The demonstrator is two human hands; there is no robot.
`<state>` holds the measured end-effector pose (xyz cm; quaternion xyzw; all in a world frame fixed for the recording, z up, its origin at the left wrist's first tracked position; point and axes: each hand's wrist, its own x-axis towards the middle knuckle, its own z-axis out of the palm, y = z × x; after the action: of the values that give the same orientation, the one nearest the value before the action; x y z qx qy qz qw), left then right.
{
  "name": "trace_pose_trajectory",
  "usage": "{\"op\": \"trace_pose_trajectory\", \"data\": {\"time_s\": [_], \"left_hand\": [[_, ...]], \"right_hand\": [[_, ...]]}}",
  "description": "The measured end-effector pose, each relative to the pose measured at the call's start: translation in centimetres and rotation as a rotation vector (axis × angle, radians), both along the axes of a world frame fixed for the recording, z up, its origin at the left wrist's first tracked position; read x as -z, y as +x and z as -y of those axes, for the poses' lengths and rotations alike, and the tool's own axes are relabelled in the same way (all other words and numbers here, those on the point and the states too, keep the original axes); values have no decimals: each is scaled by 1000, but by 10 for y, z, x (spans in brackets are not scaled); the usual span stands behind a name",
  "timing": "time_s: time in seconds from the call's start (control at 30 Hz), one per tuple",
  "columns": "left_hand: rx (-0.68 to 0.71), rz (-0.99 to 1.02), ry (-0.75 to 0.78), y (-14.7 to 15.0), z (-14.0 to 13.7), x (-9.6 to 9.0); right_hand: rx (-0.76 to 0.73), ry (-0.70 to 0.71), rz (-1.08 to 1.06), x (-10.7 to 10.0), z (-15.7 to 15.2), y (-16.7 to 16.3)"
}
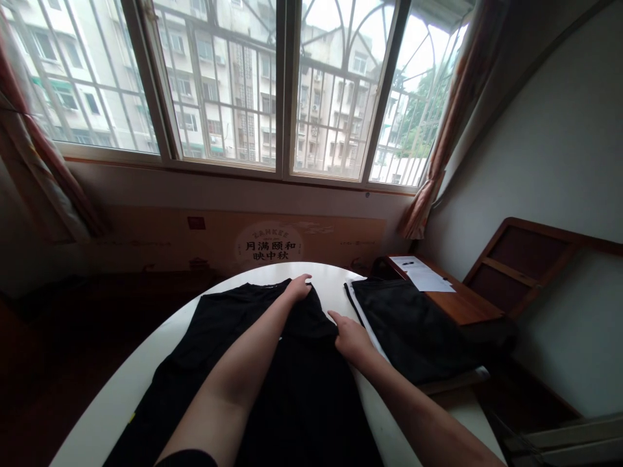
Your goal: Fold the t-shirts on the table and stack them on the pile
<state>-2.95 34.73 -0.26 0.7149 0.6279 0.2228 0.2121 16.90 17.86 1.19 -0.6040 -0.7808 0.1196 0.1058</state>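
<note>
A black short-sleeved shirt [306,395] lies spread over a white round table [160,344], its collar end toward the window. My left hand [298,287] reaches across it to the far right shoulder, fingers closed on the cloth there. At the right sleeve's edge is my right hand [351,337], its index finger stretched forward and the other fingers curled against the sleeve; the exact grip is partly hidden. My left forearm covers part of the shirt's middle.
A stack of folded black and white cloth [413,327] lies on the table's right side. Behind it stands a brown wooden desk [467,305] with white papers [423,275]. A printed banner box [341,237] sits below the barred window.
</note>
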Motion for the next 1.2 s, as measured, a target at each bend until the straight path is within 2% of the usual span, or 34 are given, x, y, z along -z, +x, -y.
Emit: {"op": "trace_pose_trajectory", "data": {"time_s": [0.13,0.27,0.47,0.57,0.67,0.73,0.8,0.93,1.07,1.2], "left_hand": [[20,12,17,8,-7,1],[1,-22,50,12,-12,3],[-17,-117,107,20,-8,7],[1,-162,189,25,1,1],[-7,-193,281,28,14,-9],[0,-214,308,30,24,-12],[42,-247,286,32,35,-10],[135,-334,161,34,50,8],[139,-381,69,38,49,22],[107,-396,14,44,45,16]], "right_hand": [[83,23,-93,7,-2,0],[88,88,-51,11,6,1],[-24,107,202,4,25,2],[-57,170,197,2,32,2],[-174,224,96,5,36,-1],[-246,193,37,8,37,-5],[-266,105,25,12,39,-8],[-278,-54,44,16,50,-5],[-336,-101,39,21,69,6],[-353,-113,41,25,82,12]]}}
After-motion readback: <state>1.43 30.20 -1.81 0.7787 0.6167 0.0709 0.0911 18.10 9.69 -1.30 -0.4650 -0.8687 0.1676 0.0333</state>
